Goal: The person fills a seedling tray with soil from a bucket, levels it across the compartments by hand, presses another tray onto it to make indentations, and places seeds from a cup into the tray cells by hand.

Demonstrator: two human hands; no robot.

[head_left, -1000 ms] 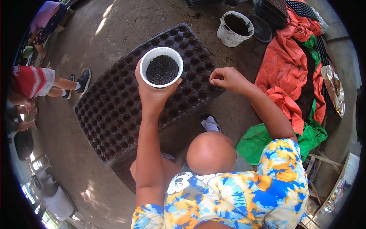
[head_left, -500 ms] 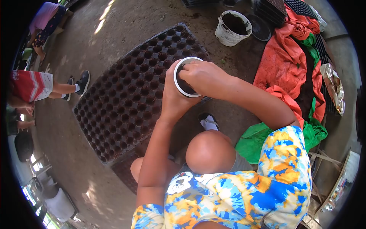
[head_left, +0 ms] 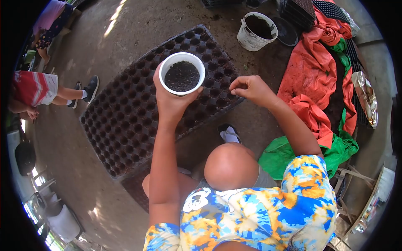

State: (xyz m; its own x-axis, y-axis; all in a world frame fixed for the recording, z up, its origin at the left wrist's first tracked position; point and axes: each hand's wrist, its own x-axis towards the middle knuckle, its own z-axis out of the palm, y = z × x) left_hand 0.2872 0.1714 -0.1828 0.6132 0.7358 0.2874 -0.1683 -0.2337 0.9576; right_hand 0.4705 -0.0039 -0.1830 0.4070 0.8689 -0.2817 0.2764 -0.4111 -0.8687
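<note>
My left hand is wrapped round a white plastic cup, held up above the seedling tray. Small dark grains that look like seeds lie inside the cup. To the right of it, my right hand is closed in a pinch near the tray's right corner. Whatever its fingertips hold is too small to make out. Beneath both hands the black seedling tray lies on the ground, its many round cells showing dark material inside.
A dirty white bucket with dark contents stands beyond the tray, beside a dark round lid. Red cloth and green cloth lie to the right. Stacked trays sit at the back. Another person is at the left.
My right hand has come out of the cup and moved right, still pinched. My left hand has shifted the cup left, so its dark contents now show.
</note>
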